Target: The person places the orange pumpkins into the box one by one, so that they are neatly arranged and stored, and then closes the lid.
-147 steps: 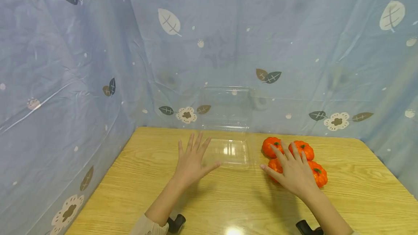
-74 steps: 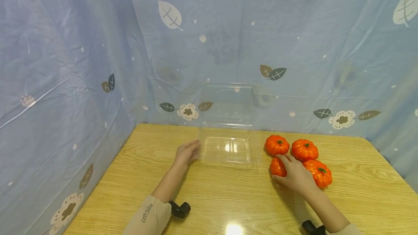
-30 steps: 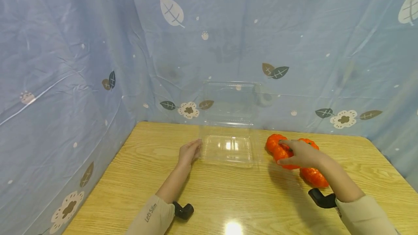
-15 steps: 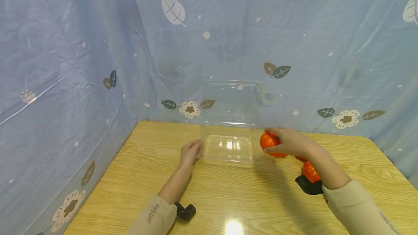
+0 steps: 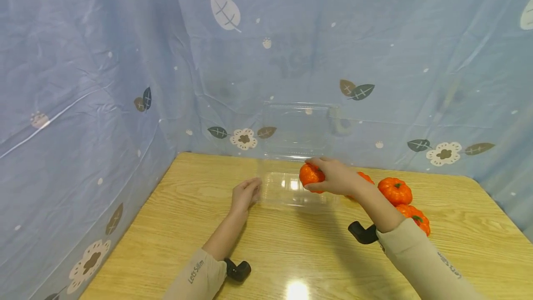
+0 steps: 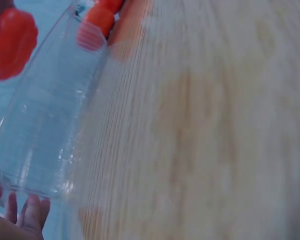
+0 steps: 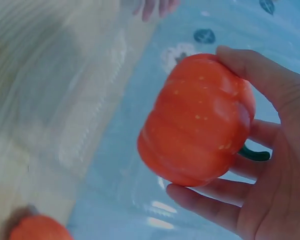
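In the head view, a clear plastic clamshell container (image 5: 272, 200) stands on the table with its lid (image 5: 287, 126) raised at the back. My left hand (image 5: 245, 194) holds its left edge; the left wrist view shows the fingers (image 6: 32, 212) at the end wall. Over the container's right half, my right hand (image 5: 339, 178) grips a small orange pumpkin (image 5: 311, 178), thumb on one side and fingers on the other. The right wrist view shows that pumpkin (image 7: 197, 120) tilted, its green stem (image 7: 255, 154) toward the palm.
To the right of the container, more orange pumpkins (image 5: 395, 191) sit on the wooden table (image 5: 175, 226); one is partly hidden behind my right hand. A blue patterned curtain (image 5: 283, 50) hangs along the table's back and left sides.
My right hand has picked up a pumpkin from the group and carried it left to above the container. My left hand has moved from open in the air to the container's left edge.
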`<action>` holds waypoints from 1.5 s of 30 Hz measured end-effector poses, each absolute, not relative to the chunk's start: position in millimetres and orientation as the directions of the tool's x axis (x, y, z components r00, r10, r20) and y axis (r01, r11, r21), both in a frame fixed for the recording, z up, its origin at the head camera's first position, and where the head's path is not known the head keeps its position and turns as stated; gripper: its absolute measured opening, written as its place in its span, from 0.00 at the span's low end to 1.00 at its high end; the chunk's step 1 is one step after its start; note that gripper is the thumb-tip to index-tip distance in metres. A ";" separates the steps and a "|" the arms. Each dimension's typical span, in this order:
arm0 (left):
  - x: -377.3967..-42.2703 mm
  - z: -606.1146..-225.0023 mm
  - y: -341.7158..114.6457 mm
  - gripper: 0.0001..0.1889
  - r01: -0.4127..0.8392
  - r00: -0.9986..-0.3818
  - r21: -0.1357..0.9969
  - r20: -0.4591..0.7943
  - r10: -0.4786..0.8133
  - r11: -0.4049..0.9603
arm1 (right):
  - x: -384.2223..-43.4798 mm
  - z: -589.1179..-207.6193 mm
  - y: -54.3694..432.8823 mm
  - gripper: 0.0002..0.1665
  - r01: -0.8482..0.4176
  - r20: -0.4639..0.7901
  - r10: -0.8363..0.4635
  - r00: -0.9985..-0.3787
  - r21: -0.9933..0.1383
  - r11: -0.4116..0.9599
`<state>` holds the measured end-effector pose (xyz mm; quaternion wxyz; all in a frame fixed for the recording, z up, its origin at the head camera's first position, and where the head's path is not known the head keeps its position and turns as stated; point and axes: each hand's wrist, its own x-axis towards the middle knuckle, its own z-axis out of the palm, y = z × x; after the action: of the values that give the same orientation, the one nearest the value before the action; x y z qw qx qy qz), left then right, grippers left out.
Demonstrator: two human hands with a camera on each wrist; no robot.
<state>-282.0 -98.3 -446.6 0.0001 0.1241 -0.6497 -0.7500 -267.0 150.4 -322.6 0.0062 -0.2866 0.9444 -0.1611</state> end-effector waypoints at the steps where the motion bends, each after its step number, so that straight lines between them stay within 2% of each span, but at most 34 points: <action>1: -282.4 -446.7 -98.1 0.18 -0.162 -0.969 0.973 -0.188 -0.162 -0.161 | -269.3 -325.2 146.2 0.40 -0.547 0.087 -0.549 -0.831 -0.309 0.778; 8: -279.9 -444.8 -97.0 0.16 -0.167 -0.970 0.966 -0.197 -0.142 -0.200 | -283.5 -341.4 121.5 0.40 -0.548 0.078 -0.554 -0.829 -0.305 0.778; 20: -282.6 -447.4 -92.9 0.14 -0.160 -0.961 0.955 -0.209 -0.180 -0.251 | -303.7 -378.8 100.3 0.40 -0.570 0.154 -0.552 -0.820 -0.313 0.759; 25: -283.8 -447.3 -92.9 0.15 -0.153 -0.959 0.951 -0.208 -0.192 -0.269 | -308.1 -388.0 89.3 0.41 -0.542 0.120 -0.535 -0.836 -0.326 0.774; 38: -285.1 -446.0 -92.0 0.15 -0.163 -0.948 0.954 -0.222 -0.229 -0.251 | -318.5 -401.7 65.9 0.39 -0.555 0.116 -0.545 -0.831 -0.257 0.791; 45: -286.3 -447.4 -94.2 0.16 -0.168 -0.951 0.953 -0.225 -0.213 -0.253 | -324.6 -410.9 59.9 0.41 -0.545 0.125 -0.530 -0.838 -0.234 0.805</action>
<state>-286.3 -94.2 -447.4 0.0142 0.1559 -0.6108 -0.7761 -324.6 59.9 -410.9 -0.0269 -0.2830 0.9497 -0.1312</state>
